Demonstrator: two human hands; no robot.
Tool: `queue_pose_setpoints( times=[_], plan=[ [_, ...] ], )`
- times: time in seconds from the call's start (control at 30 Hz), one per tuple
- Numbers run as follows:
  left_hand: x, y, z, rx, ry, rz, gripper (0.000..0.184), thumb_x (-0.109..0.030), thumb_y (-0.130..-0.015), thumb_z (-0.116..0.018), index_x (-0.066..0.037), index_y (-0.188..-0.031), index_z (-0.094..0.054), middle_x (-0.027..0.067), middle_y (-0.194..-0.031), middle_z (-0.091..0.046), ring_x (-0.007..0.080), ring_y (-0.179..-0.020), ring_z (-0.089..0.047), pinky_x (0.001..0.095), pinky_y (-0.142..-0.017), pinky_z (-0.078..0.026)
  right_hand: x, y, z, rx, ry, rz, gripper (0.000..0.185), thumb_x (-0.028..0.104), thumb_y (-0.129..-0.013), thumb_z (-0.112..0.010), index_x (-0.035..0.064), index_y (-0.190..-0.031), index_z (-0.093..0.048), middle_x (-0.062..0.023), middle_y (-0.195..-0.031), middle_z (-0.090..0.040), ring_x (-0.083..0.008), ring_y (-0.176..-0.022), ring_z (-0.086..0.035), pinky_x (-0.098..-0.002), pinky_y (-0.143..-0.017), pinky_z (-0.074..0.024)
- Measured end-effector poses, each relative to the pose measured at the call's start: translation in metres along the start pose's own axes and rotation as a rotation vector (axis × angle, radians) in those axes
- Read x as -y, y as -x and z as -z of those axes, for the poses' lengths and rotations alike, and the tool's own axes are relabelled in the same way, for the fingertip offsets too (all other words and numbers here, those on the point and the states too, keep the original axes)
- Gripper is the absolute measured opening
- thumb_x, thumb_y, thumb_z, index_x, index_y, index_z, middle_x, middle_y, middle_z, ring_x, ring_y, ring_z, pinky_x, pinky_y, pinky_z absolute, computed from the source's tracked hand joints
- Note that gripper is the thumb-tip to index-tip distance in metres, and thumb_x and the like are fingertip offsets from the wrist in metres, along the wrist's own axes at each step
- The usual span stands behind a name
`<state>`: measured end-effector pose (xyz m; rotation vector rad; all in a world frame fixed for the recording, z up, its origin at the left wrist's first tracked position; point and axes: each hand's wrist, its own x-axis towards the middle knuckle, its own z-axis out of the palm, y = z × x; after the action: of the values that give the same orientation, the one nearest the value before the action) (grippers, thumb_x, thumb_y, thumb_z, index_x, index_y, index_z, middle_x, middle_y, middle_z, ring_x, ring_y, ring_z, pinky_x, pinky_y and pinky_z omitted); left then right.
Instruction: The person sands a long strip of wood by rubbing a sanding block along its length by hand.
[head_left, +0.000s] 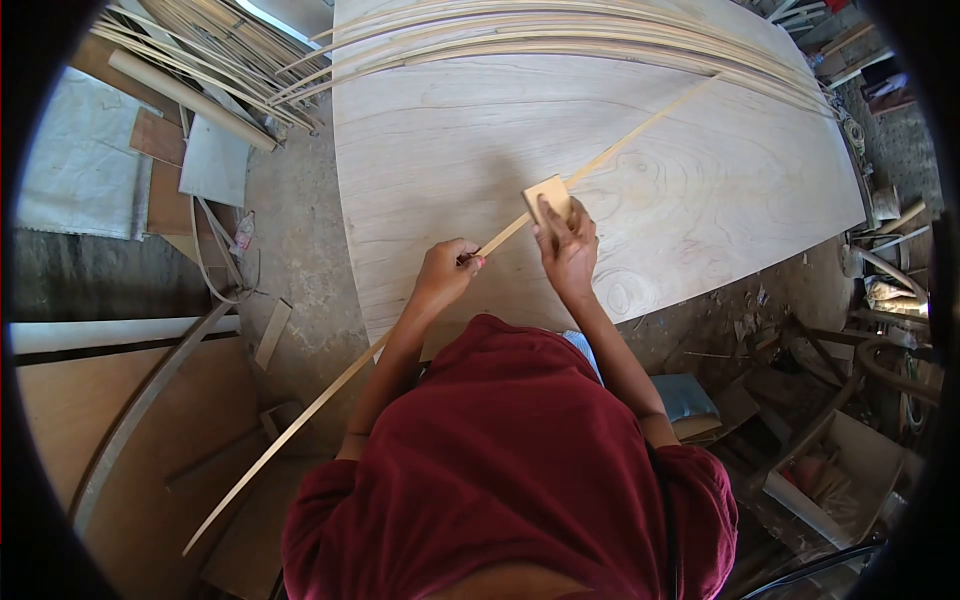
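Work is under way on 1 thin wooden strip (505, 234), which runs slantwise from between 7 and 8 o'clock to between 1 and 2 o'clock, its far part over the pale plywood sheet (430, 140). The left hand (446, 270) pinches it near the middle of the view. Just beyond, towards 1 o'clock, the right hand (570, 245) grips a small flat block (546, 198), fingers bent onto its face, the block lying across the strip. So contact looks to be partway along: 1 stretch reaches past the block to the near edge of the bundled strips (560, 47), and another extends behind the left forearm to a free end near 7 o'clock. No change in surface shows on either stretch, so I cannot tell how much is finished and how much remains. The bundle spans 11 to 2 o'clock, and more strips (200, 40) lie between 10 and 11; whether any have been worked, or need to be, is unclear.
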<state>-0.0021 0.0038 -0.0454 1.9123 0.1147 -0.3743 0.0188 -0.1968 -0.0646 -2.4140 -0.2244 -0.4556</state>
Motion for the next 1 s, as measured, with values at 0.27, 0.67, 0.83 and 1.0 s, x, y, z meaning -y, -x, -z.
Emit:
queue_pose_setpoints(
  times=[0.27,0.67,0.83,1.0],
  plan=[
    [0.000,-0.005,0.004,-0.025,-0.152,-0.104,0.009,-0.004,-0.080,-0.061,0.003,-0.084,-0.062,0.0065,-0.064,-0.060,0.0104,-0.057,-0.052,0.0261,-0.054,-0.041,0.041,0.018,0.008,0.113,0.015,0.162,0.046,0.025,-0.076,-0.068,0.0276,-0.121,-0.059,-0.0162,-0.123,-0.047,-0.0318,-0.100,-0.048,-0.0421,-0.080,-0.0406],
    [-0.006,-0.005,0.000,0.035,-0.080,-0.030,0.006,-0.001,-0.079,-0.058,0.004,-0.082,-0.060,0.0121,-0.068,-0.064,0.0197,-0.060,-0.061,0.0314,-0.059,-0.046,0.016,-0.003,0.008,0.045,0.184,-0.016,0.044,0.027,-0.076,-0.066,0.0288,-0.120,-0.060,-0.0160,-0.123,-0.047,-0.0332,-0.102,-0.047,-0.0462,-0.080,-0.0398],
    [0.002,-0.009,-0.002,-0.082,-0.053,-0.164,0.006,-0.003,-0.079,-0.060,0.003,-0.079,-0.059,0.0132,-0.066,-0.062,0.0207,-0.058,-0.059,0.0311,-0.057,-0.045,0.051,0.018,0.012,0.173,0.073,0.185,0.045,0.026,-0.076,-0.064,0.0286,-0.121,-0.059,-0.0178,-0.121,-0.047,-0.0336,-0.101,-0.046,-0.0433,-0.081,-0.0381],
    [0.001,-0.001,-0.002,-0.069,-0.134,-0.107,0.007,-0.004,-0.079,-0.060,0.003,-0.080,-0.058,0.0130,-0.065,-0.061,0.0201,-0.057,-0.057,0.0313,-0.056,-0.045,0.012,-0.008,0.012,0.057,0.138,0.054,0.044,0.026,-0.075,-0.065,0.0284,-0.119,-0.061,-0.0182,-0.120,-0.047,-0.0337,-0.100,-0.047,-0.0461,-0.079,-0.0399]
  ],
)
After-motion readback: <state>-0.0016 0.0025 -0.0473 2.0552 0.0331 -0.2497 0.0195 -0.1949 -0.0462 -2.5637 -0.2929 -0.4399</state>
